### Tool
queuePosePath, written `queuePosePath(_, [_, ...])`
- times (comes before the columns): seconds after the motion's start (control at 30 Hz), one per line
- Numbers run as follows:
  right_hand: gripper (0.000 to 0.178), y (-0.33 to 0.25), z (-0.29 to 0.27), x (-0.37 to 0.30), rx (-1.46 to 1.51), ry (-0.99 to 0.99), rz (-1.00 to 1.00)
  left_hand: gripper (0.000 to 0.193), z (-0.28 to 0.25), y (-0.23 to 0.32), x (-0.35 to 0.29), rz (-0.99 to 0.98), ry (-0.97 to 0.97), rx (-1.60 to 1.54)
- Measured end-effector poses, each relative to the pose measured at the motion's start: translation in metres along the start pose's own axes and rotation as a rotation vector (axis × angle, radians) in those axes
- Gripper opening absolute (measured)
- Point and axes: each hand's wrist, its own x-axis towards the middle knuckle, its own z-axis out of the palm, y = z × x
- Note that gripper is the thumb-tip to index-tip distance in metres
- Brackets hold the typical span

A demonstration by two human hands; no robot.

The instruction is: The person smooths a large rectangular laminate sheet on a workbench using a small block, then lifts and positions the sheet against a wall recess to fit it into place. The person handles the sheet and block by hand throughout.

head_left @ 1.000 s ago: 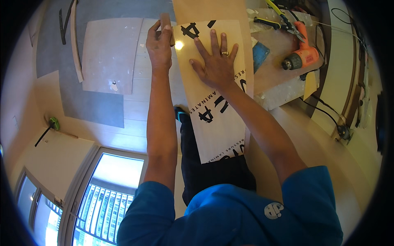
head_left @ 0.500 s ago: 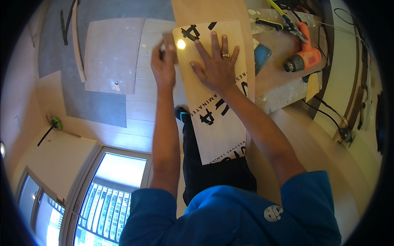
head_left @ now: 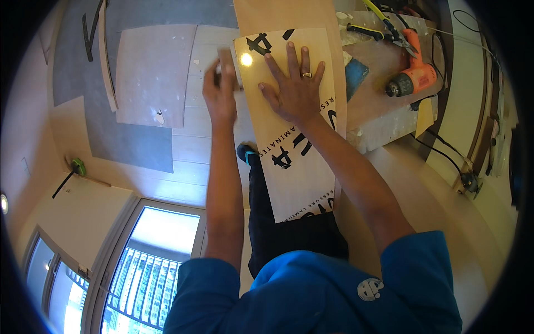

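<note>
A long white laminate sheet (head_left: 297, 189) with black printing lies lengthwise before me, its near end over my dark trousers. My right hand (head_left: 297, 92) rests flat on its far part, fingers spread, a ring on one finger. Beside the sheet's left edge, my left hand (head_left: 221, 97) is closed around a small flat brownish block (head_left: 225, 58). Motion blurs that hand and the block, so its exact kind does not show, nor whether it touches the edge. Beneath the sheet is a longer tan board (head_left: 283, 14).
On the dusty work surface (head_left: 384, 119) at right lie an orange heat gun (head_left: 414, 78), yellow-handled snips (head_left: 389, 28) and a blue piece (head_left: 355, 75). A pale panel (head_left: 153, 72) and grey sheets (head_left: 133, 147) cover floor at left. A glazed door (head_left: 150, 261) stands lower left.
My left hand and the block have shifted slightly along the sheet's left edge, still blurred. The right hand and the sheet stay practically where they were.
</note>
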Motion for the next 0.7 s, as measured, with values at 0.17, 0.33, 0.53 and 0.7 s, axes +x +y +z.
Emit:
queuePosePath(0.17, [0.069,0.006,0.002,-0.007,0.004,-0.029,0.025,0.065,-0.020,-0.032,-0.123,-0.138,-0.050,-0.007])
queuePosePath(0.33, [0.069,0.001,0.000,-0.005,0.017,-0.024,0.024,0.060,0.005,-0.026,-0.018,0.051,0.010,0.106])
queuePosePath(0.53, [0.069,-0.003,0.008,-0.005,0.007,0.078,-0.025,0.073,-0.005,-0.018,0.032,0.103,0.033,-0.283])
queuePosePath(0.7, [0.069,0.005,0.014,-0.011,-0.066,0.068,-0.013,0.073,-0.062,-0.085,-0.207,-0.336,-0.105,0.031])
